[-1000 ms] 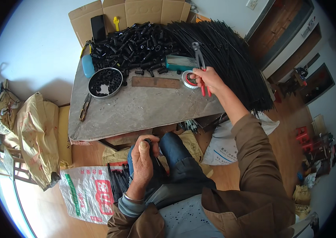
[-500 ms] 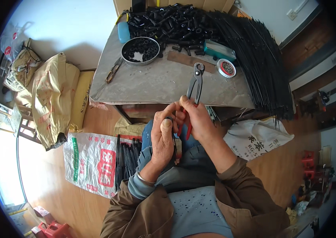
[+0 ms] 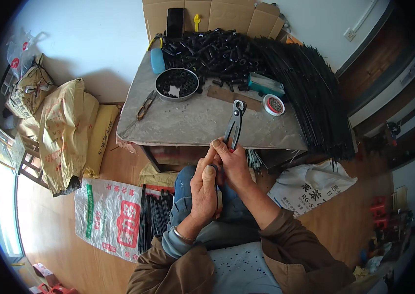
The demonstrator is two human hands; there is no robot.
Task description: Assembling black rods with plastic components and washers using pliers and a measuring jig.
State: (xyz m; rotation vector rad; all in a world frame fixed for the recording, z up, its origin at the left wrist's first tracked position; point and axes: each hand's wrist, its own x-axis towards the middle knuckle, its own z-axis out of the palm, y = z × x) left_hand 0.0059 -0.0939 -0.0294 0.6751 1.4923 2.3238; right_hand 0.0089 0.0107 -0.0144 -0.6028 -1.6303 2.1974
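My right hand [image 3: 235,169] grips a pair of end-cutting pincers [image 3: 234,126] with red handles, mostly hidden by the fingers. The metal jaws point away from me, over the table's near edge. Close against it, my left hand [image 3: 202,193] is closed, thumb raised, with something dark at the thumb. Its shape is hidden, so I cannot make out what it is. Both hands meet above my lap, fingertips touching or nearly so. On the table [image 3: 168,125], ahead of the pincers, lie a flat brown strip [image 3: 232,97] and a round tub [image 3: 273,105] of small bits.
A metal bowl [image 3: 196,92] of black rings sits before a heap of black tubular parts [image 3: 212,54]. Long black rods [image 3: 310,98] hang over the table's right side. Scissors [image 3: 144,107] lie at left. Sacks [image 3: 62,137] stand on the floor; more rods [image 3: 156,213] lie beside my leg.
The view has tilted up, so the table sits lower in the picture and more of the cardboard shows. My hands have drawn closer together; the pincers stay in my right hand.
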